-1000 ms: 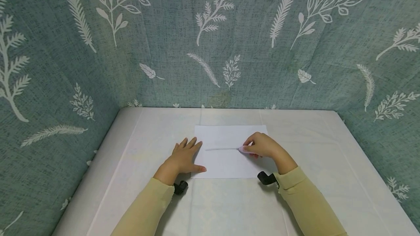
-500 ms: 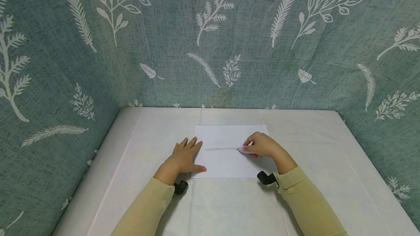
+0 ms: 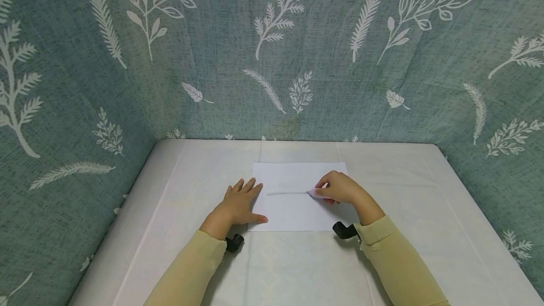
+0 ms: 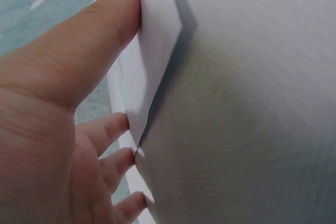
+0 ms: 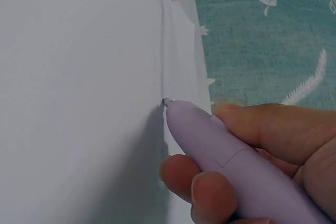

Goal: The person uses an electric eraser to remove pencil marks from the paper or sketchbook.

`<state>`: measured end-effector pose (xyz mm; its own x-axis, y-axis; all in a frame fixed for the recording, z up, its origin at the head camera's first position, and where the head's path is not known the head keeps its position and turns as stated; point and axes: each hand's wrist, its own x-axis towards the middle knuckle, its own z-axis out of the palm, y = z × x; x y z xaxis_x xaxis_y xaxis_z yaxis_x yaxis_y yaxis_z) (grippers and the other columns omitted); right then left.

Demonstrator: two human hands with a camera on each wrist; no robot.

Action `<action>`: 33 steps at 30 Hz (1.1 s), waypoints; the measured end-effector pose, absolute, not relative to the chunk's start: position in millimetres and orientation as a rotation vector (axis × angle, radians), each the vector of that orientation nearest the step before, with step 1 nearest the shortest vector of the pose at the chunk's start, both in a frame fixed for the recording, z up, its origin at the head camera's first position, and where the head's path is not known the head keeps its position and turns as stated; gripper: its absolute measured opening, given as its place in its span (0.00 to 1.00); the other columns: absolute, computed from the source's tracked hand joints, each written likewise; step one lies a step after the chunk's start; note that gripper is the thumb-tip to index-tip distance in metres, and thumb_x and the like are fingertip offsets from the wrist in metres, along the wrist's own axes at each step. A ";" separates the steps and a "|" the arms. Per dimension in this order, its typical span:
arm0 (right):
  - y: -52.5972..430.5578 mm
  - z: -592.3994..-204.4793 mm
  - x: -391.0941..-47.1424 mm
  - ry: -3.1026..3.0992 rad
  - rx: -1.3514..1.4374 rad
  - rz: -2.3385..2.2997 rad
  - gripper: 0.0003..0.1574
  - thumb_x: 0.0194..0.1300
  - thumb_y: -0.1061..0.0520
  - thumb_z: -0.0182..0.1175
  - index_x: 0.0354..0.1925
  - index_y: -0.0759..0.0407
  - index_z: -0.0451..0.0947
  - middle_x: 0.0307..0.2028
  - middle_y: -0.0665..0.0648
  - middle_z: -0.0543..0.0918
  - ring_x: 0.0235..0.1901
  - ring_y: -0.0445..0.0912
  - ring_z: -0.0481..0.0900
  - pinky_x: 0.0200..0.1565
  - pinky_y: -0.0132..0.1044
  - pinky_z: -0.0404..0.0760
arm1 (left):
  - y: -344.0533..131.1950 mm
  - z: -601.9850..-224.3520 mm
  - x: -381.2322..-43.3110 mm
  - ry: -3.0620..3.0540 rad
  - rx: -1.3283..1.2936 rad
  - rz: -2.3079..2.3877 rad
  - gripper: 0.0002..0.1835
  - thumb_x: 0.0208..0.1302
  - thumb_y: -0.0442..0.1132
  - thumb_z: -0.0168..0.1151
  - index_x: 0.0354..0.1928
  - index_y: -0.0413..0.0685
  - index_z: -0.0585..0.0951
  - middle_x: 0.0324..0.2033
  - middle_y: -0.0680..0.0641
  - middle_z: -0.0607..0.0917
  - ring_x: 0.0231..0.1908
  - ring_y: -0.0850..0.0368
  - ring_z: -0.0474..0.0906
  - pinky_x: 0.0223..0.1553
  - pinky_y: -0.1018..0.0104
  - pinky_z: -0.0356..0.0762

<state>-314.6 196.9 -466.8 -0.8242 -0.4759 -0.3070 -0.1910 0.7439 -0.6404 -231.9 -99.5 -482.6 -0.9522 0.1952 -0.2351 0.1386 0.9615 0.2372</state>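
My right hand (image 3: 340,189) pinches a thick lilac pen (image 5: 220,145) between thumb and fingers. In the right wrist view the pen's small metal tip meets the white paper (image 3: 293,214). From that tip a thin grey line (image 3: 284,193) runs left across the middle of the sheet. My left hand (image 3: 239,205) lies with its fingers spread over the sheet's left edge, thumb toward the near corner. Seen from the left wrist, the thumb rests along the paper, and the near corner of the sheet (image 4: 152,51) stands slightly off the cloth, casting a shadow.
A white cloth covers the table (image 3: 297,273), with faint fold creases. Teal fabric (image 3: 221,51) printed with white leaves hangs at the back and both sides. Black wrist cameras (image 3: 345,231) sit at the cuffs of the pale yellow sleeves (image 3: 399,259).
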 end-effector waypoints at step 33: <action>200.3 -472.2 -313.5 2.460 -0.441 -0.915 0.12 0.59 0.54 0.59 0.41 0.55 0.82 0.20 0.55 0.82 0.16 0.47 0.76 0.19 0.37 0.74 | -99.0 -484.2 -232.4 2.858 0.242 0.333 0.56 0.40 0.71 0.64 0.71 0.57 0.56 0.71 0.46 0.50 0.69 0.39 0.39 0.64 0.39 0.39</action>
<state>-313.5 200.3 -472.2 -0.8353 -0.4477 -0.3191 -0.1304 0.7252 -0.6761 -232.4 -99.0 -484.2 -0.9541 0.1923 -0.2294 0.1344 0.9601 0.2454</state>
